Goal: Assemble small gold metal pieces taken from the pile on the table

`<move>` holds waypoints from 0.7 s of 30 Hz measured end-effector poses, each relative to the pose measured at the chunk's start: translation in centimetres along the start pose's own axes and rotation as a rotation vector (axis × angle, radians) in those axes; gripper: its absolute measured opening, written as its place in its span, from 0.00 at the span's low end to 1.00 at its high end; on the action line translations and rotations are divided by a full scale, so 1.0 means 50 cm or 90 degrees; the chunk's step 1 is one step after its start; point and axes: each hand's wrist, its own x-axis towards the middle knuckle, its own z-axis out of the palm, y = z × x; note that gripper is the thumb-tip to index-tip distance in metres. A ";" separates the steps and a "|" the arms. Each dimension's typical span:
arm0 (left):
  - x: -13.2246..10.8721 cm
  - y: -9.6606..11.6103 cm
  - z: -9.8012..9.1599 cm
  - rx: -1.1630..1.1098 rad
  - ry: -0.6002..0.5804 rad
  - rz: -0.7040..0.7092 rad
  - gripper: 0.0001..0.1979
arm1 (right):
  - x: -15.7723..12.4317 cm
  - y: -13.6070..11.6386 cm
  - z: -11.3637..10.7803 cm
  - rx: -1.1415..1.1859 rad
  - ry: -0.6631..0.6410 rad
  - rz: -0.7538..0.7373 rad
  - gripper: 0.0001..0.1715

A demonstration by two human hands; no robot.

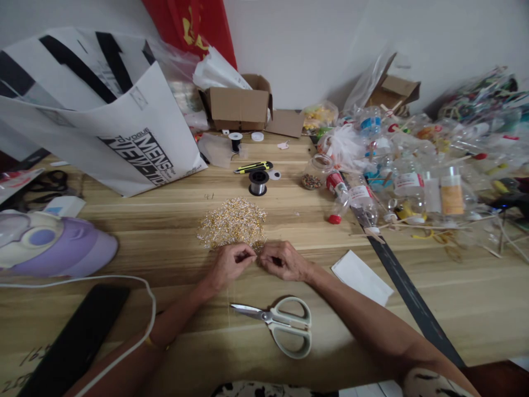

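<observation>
My left hand (pixel 232 264) and my right hand (pixel 285 260) meet fingertip to fingertip over the wooden table. Both are closed in a pinch, and whatever lies between the fingertips is too small to make out. Just beyond them spreads a pile of small gold and silver pieces (pixel 233 220), possibly beads. A faint thin thread (pixel 228 303) seems to hang below my left hand. Nearer to me lie scissors (pixel 270 322) with pale handles, their blades pointing left. Behind the pile stands a spool of fine wire or line (pixel 258 184).
A yellow-and-black utility knife (pixel 253 167) and a dark spool (pixel 235 142) lie farther back. Plastic bottles (pixel 407 190) crowd the right side, near folded white paper (pixel 362 277). To the left are a large paper bag (pixel 124 132), a purple device (pixel 78 245), a white cable (pixel 151 292) and a black phone (pixel 78 336).
</observation>
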 end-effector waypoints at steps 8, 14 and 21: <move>-0.001 -0.008 0.003 0.027 -0.002 0.014 0.04 | 0.000 -0.002 0.000 -0.003 -0.002 0.001 0.06; -0.001 -0.004 0.002 0.045 -0.007 0.014 0.04 | 0.001 0.000 0.001 -0.002 -0.001 0.007 0.06; -0.001 -0.010 0.005 0.041 -0.008 0.020 0.04 | -0.001 0.003 0.004 -0.007 0.003 0.010 0.05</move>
